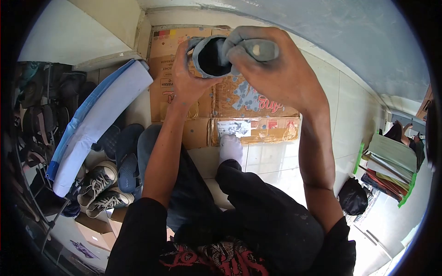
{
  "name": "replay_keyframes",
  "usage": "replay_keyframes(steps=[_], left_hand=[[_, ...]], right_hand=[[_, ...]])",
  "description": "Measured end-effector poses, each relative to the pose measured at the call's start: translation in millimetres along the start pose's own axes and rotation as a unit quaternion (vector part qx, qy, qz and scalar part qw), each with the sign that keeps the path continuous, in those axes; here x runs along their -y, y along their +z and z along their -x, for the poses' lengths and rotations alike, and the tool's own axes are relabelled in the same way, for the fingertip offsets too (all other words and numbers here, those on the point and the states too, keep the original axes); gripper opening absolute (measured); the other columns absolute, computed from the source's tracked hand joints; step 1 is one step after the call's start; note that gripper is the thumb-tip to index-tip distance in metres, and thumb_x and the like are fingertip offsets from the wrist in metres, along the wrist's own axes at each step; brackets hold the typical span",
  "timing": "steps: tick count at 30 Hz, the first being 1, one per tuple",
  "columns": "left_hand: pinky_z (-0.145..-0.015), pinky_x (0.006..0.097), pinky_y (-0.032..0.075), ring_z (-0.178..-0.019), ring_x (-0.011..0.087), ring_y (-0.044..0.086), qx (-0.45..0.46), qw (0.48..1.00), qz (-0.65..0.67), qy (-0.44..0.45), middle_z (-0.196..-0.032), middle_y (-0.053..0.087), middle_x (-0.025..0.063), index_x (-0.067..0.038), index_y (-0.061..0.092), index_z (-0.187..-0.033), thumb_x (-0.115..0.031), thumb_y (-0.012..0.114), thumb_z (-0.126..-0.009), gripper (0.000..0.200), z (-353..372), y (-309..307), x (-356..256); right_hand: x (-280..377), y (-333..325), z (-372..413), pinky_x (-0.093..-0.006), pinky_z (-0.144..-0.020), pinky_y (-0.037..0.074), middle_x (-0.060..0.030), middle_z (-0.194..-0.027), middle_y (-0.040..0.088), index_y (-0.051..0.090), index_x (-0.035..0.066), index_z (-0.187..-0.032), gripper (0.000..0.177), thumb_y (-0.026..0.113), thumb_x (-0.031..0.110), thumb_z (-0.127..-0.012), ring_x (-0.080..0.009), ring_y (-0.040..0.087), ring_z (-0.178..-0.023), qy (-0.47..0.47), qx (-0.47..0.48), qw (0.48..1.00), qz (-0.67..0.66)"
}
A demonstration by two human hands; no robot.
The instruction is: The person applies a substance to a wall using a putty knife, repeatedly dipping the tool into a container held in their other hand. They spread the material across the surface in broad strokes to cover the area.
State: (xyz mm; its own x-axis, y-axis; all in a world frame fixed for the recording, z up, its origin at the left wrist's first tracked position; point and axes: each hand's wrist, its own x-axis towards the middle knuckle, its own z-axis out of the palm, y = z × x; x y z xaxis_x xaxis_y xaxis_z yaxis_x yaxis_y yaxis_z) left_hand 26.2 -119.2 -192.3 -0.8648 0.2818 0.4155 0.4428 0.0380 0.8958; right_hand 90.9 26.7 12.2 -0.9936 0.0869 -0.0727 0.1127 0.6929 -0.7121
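My left hand [186,76] is wrapped round a grey cylindrical container [199,59], whose dark round opening faces me. To its right, my right hand [276,64] is closed on a grey-coated tool [264,49], with a small pale spot near its end. The tool's far part reaches the container's rim and is hidden by my fingers. Grey smears cover the fingers of my right hand. Below both hands lies flattened cardboard [184,99] with grey splatters and brown tape.
At the left are a white and blue roll [99,124], laced sneakers [99,181], dark slippers [128,168] and a shoe rack [39,124]. A green-edged rack of papers [391,161] and a black bag [353,196] are at the right. My socked foot [231,148] touches the cardboard's near edge.
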Motion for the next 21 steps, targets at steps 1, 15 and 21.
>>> replay_keyframes(steps=[1,15,21], left_hand=[[-0.098,0.0409,0.054,-0.115,0.0331,0.065,-0.006,1.000,0.014,-0.002,-0.126,0.064,0.0169,-0.002,0.050,-0.136,-0.012,0.100,-0.048,0.101,0,0,0],[-0.098,0.0420,0.055,-0.114,0.0327,0.066,-0.007,1.000,-0.026,-0.009,-0.122,0.064,0.0168,-0.001,0.051,-0.132,-0.010,0.100,-0.049,0.097,-2,0,5],[-0.099,0.0415,0.055,-0.113,0.0319,0.067,-0.007,1.000,-0.007,0.009,-0.122,0.064,0.0173,-0.002,0.051,-0.133,-0.010,0.099,-0.050,0.096,2,4,4]], right_hand=[[0,1,-2,-0.0308,-0.079,0.057,-0.0119,-0.102,0.074,0.068,0.002,-0.116,0.030,0.075,0.015,-0.090,-0.0148,0.070,-0.088,0.005,-0.005,1.000,0.022],[-11,3,-1,-0.0424,-0.082,0.055,-0.0249,-0.088,0.071,0.072,-0.006,-0.095,0.029,0.071,0.021,-0.083,-0.0405,0.068,-0.080,-0.114,-0.061,0.991,-0.024],[-19,13,-2,-0.0359,-0.090,0.056,-0.0165,-0.105,0.073,0.068,0.005,-0.120,0.035,0.077,0.018,-0.089,-0.0244,0.072,-0.099,-0.106,-0.008,0.989,0.101]])
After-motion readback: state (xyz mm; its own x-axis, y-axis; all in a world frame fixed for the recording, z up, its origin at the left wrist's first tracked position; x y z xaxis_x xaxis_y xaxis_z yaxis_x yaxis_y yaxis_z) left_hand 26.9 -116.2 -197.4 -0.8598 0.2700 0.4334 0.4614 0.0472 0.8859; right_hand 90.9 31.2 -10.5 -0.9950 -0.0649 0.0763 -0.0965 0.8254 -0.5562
